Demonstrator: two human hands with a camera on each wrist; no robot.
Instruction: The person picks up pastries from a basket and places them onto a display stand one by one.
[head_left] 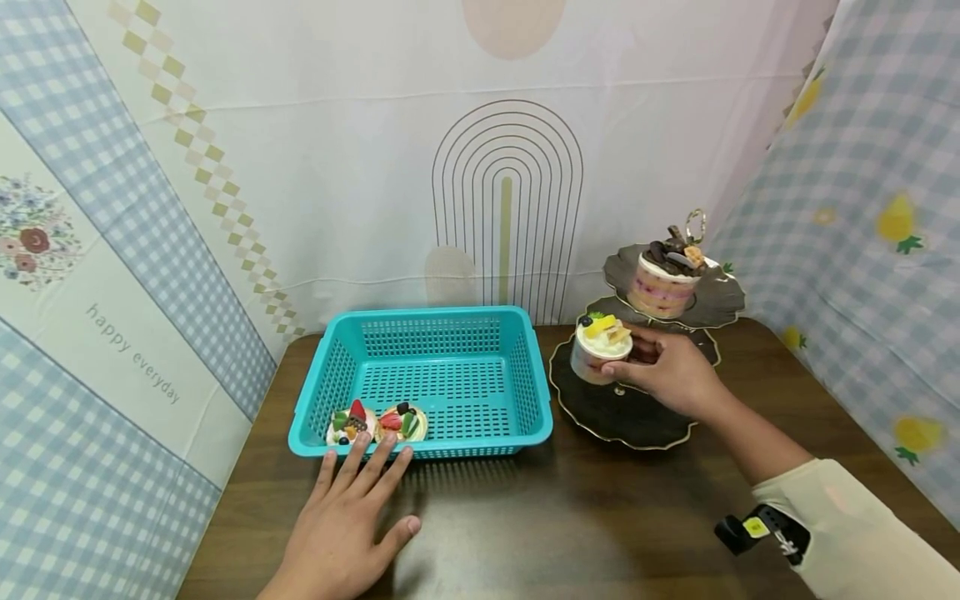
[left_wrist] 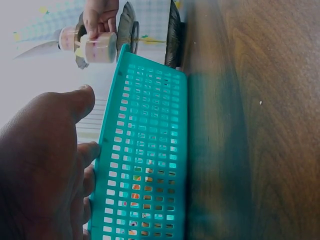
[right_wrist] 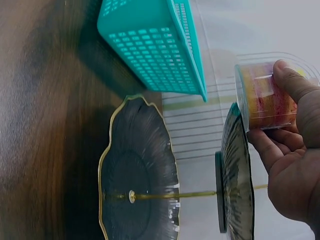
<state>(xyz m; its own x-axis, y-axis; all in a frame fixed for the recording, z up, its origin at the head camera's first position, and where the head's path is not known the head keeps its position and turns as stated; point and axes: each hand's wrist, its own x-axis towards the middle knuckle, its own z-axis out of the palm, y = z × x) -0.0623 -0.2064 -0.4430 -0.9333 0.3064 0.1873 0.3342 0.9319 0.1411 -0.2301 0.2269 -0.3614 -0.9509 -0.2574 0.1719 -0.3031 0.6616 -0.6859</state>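
My right hand (head_left: 672,371) grips a clear dessert cup (head_left: 592,371) by its side, thumb and fingers around it. White cream, yellow fruit and a blueberry top the cup; pink and yellow layers show through its wall in the right wrist view. It is held at the edge of a dark, gold-rimmed tiered stand (head_left: 622,425). A chocolate-topped dessert cup (head_left: 663,292) stands on the upper tier. My left hand (head_left: 341,521) lies spread at the front of a turquoise basket (head_left: 536,375), its fingertips at the rim. Two fruit-topped desserts (head_left: 352,423) sit in the basket's front left corner.
The basket and stand are side by side on a brown wooden table (head_left: 525,525). A patterned cloth (head_left: 360,167) hangs behind, with checked cloths (head_left: 862,250) at the sides. The stand's gold loop handle (head_left: 696,225) rises behind the chocolate-topped cup.
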